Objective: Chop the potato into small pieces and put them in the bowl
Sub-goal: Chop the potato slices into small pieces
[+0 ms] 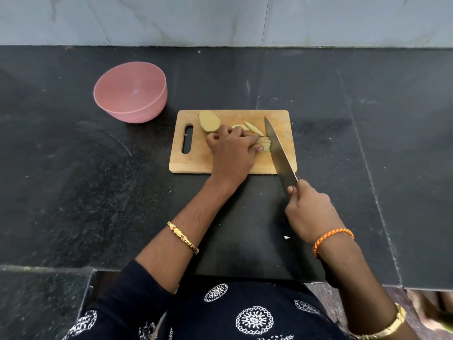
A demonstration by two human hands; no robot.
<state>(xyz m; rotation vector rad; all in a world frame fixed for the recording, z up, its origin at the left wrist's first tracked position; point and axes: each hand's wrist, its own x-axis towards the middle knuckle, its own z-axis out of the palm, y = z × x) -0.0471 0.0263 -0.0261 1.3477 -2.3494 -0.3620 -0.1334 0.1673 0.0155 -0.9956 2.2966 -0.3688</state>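
Observation:
A wooden cutting board (282, 119) lies on the black counter. On it, a potato half (208, 121) rests cut side up near the handle slot. My left hand (232, 149) presses down on a stack of potato slices (266, 144), mostly hidden under my fingers. A few loose slices (253, 128) lie just behind. My right hand (310, 209) grips the handle of a large knife (278, 149), whose blade rests against the right side of the held slices. The pink bowl (131, 90) stands empty to the board's upper left.
A grey tiled wall (220, 18) runs behind the counter. The counter's front edge (429, 288) steps down at the lower right. A small white scrap (286, 237) lies on the counter near my right wrist.

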